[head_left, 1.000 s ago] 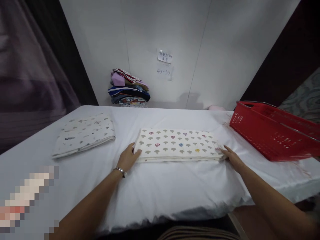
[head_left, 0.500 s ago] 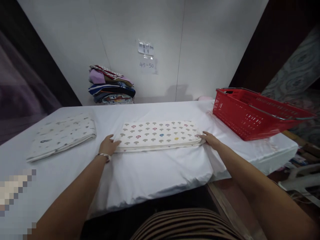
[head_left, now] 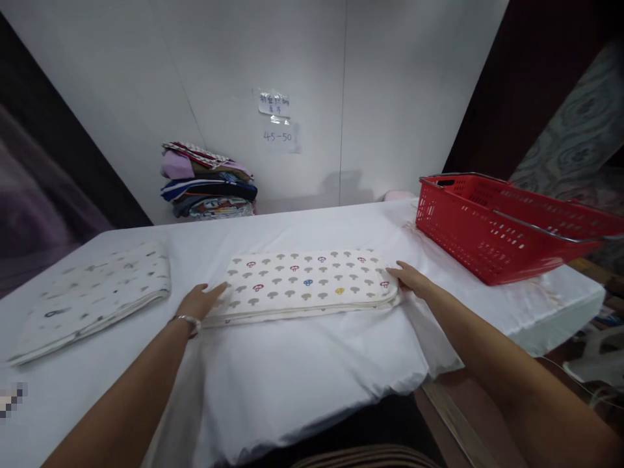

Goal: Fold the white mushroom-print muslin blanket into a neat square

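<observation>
A folded white cloth [head_left: 302, 283] printed with grey, red, blue and yellow mushrooms lies flat on the white-covered table [head_left: 312, 364] in front of me. At its left end rests my left hand [head_left: 201, 304], fingers stretched and apart, touching the edge; a bracelet circles that wrist. My right hand [head_left: 408, 279] is at the opposite end, its fingers extended against the cloth's right edge. Neither hand visibly grips the fabric, though some fingertips are hidden. Further left lies another folded white cloth [head_left: 104, 286] with small scattered prints, apart from my left hand.
A red plastic basket [head_left: 487, 227] with metal handles stands at the table's right end. Behind the table, a pile of folded fabrics [head_left: 209, 185] sits against the wall. Paper notes [head_left: 277, 136] are stuck on the wall. Part of a pale stool [head_left: 597, 354] shows at right.
The camera view has shifted slightly, so the table and cloths appear lower. Both hands stay at the two ends of the mushroom-print cloth, with the left hand's fingers slightly shifted.
</observation>
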`<action>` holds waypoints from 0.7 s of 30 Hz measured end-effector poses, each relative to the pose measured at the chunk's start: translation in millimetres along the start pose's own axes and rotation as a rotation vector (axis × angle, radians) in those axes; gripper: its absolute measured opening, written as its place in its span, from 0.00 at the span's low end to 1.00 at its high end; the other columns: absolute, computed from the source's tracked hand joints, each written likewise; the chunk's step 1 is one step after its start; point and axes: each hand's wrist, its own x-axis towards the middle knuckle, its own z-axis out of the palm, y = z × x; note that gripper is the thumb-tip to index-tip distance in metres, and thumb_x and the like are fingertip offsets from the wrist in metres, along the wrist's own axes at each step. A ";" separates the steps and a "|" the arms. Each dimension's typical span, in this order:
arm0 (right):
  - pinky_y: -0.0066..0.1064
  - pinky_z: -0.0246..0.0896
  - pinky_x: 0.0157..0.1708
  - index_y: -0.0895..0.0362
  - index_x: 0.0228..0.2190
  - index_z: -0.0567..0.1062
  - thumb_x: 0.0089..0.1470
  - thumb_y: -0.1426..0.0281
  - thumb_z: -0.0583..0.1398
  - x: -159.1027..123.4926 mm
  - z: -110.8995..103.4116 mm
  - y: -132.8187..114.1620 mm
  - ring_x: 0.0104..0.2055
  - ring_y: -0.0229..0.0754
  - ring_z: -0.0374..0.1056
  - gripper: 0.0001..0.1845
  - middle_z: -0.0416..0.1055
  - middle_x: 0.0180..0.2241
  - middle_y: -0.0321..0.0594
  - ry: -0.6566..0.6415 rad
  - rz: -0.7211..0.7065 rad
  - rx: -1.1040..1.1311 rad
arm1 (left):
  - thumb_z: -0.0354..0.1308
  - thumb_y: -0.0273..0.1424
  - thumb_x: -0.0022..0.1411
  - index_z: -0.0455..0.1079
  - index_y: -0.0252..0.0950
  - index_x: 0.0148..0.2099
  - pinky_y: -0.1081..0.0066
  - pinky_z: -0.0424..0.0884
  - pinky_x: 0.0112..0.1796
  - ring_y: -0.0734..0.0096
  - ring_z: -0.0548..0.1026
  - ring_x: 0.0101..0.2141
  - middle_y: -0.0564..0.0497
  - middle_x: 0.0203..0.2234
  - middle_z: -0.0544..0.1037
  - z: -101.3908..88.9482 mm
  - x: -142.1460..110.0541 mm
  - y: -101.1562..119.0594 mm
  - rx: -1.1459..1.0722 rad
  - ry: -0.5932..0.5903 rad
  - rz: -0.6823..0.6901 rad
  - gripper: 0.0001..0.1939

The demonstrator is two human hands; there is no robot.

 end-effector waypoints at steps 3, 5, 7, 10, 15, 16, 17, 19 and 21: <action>0.28 0.64 0.25 0.57 0.62 0.51 0.44 0.64 0.65 21.8 9.7 -10.6 0.31 0.41 0.67 0.48 0.73 0.38 0.47 0.051 -0.020 0.023 | 0.51 0.48 0.56 0.63 0.28 0.53 0.57 0.65 0.48 0.47 0.70 0.49 0.34 0.45 0.74 5.9 4.7 11.3 0.080 -0.092 -0.044 0.31; 0.28 0.66 0.29 0.57 0.61 0.54 0.43 0.69 0.66 36.7 15.4 -14.6 0.37 0.43 0.69 0.46 0.72 0.43 0.48 0.079 -0.061 0.067 | 0.52 0.45 0.57 0.63 0.29 0.54 0.60 0.65 0.48 0.50 0.71 0.49 0.36 0.44 0.75 12.0 6.9 14.0 0.087 -0.067 -0.012 0.30; 0.28 0.67 0.31 0.58 0.61 0.55 0.43 0.71 0.65 49.3 19.7 -16.6 0.38 0.43 0.70 0.45 0.72 0.44 0.48 0.120 -0.115 0.105 | 0.53 0.44 0.56 0.63 0.32 0.54 0.62 0.66 0.47 0.53 0.71 0.48 0.39 0.45 0.75 17.7 7.7 14.4 0.075 -0.009 0.028 0.28; 0.30 0.68 0.32 0.59 0.60 0.55 0.43 0.71 0.64 60.4 23.3 -16.6 0.39 0.45 0.70 0.44 0.73 0.43 0.48 0.201 -0.153 0.081 | 0.54 0.45 0.56 0.63 0.35 0.55 0.62 0.67 0.45 0.54 0.72 0.47 0.40 0.46 0.75 22.4 5.5 15.3 0.068 0.047 0.020 0.28; 0.32 0.69 0.35 0.60 0.58 0.61 0.40 0.72 0.66 58.6 20.1 -7.5 0.41 0.48 0.70 0.42 0.74 0.41 0.48 0.238 -0.178 -0.001 | 0.52 0.46 0.57 0.59 0.35 0.59 0.60 0.67 0.46 0.50 0.70 0.49 0.38 0.50 0.72 19.8 -7.5 11.8 0.082 0.007 -0.032 0.32; 0.32 0.69 0.34 0.60 0.58 0.61 0.40 0.71 0.66 57.1 18.8 -4.4 0.40 0.48 0.70 0.43 0.74 0.40 0.48 0.227 -0.194 0.001 | 0.52 0.47 0.57 0.58 0.34 0.59 0.60 0.67 0.46 0.50 0.70 0.50 0.38 0.50 0.72 18.7 -11.7 9.6 0.079 0.005 -0.033 0.32; 0.32 0.69 0.34 0.59 0.59 0.60 0.41 0.71 0.66 55.8 17.5 -1.4 0.39 0.48 0.71 0.43 0.74 0.39 0.47 0.213 -0.204 0.006 | 0.52 0.47 0.57 0.58 0.34 0.60 0.59 0.67 0.45 0.50 0.70 0.50 0.37 0.50 0.72 17.6 -16.2 7.3 0.076 0.010 -0.034 0.33; 0.33 0.69 0.32 0.59 0.59 0.59 0.42 0.71 0.66 54.3 15.9 3.3 0.37 0.47 0.71 0.43 0.74 0.38 0.48 0.186 -0.200 0.019 | 0.52 0.46 0.57 0.58 0.34 0.60 0.59 0.67 0.45 0.50 0.70 0.49 0.37 0.49 0.72 14.9 -25.8 3.7 0.070 0.030 -0.047 0.32; 0.32 0.69 0.32 0.61 0.58 0.60 0.42 0.71 0.65 54.7 15.7 4.2 0.36 0.46 0.71 0.42 0.74 0.39 0.49 0.182 -0.195 0.029 | 0.52 0.46 0.57 0.58 0.34 0.59 0.58 0.67 0.45 0.49 0.71 0.49 0.36 0.48 0.73 11.5 -34.8 2.1 0.061 0.046 -0.068 0.32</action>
